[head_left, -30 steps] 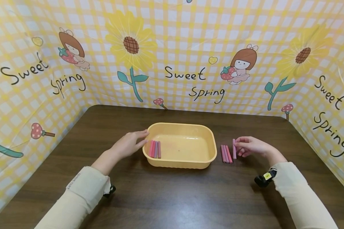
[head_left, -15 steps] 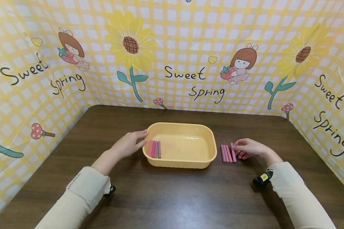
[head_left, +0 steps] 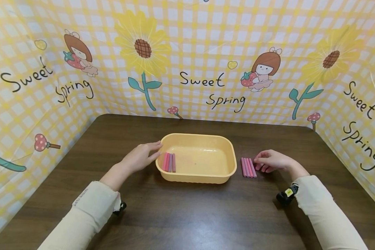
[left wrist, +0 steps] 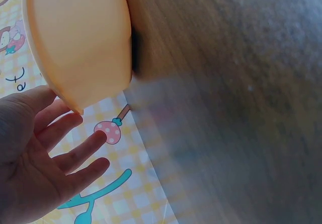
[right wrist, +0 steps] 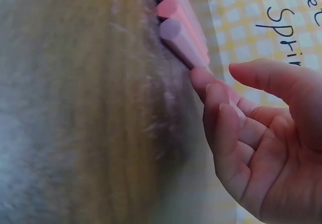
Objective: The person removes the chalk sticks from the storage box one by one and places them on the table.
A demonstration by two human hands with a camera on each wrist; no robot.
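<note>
My left hand (head_left: 140, 156) rests its fingertips at the left rim of a yellow plastic basin (head_left: 200, 178); in the left wrist view, the fingers (left wrist: 83, 151) spread beside the basin's end. Inside the basin, several pink and purple chalk sticks (head_left: 169, 162) lie side by side at the left. To its right, a second row of chalk sticks (head_left: 248, 167) lies on the table. My right hand (head_left: 273, 159) is at that row's right side. In the right wrist view, a fingertip meets the outermost purple chalk stick (right wrist: 178, 40), with the thumb held apart from it.
The brown wooden table (head_left: 187, 215) extends around the basin. A yellow checked cloth (head_left: 200, 52) with printed sunflowers hangs behind the table and along both sides. Black wrist cameras sit at both cuffs.
My right hand has moved the last purple chalk stick left and set it against the row on the table, and its pinch has loosened. The left hand has stayed at the rim.
</note>
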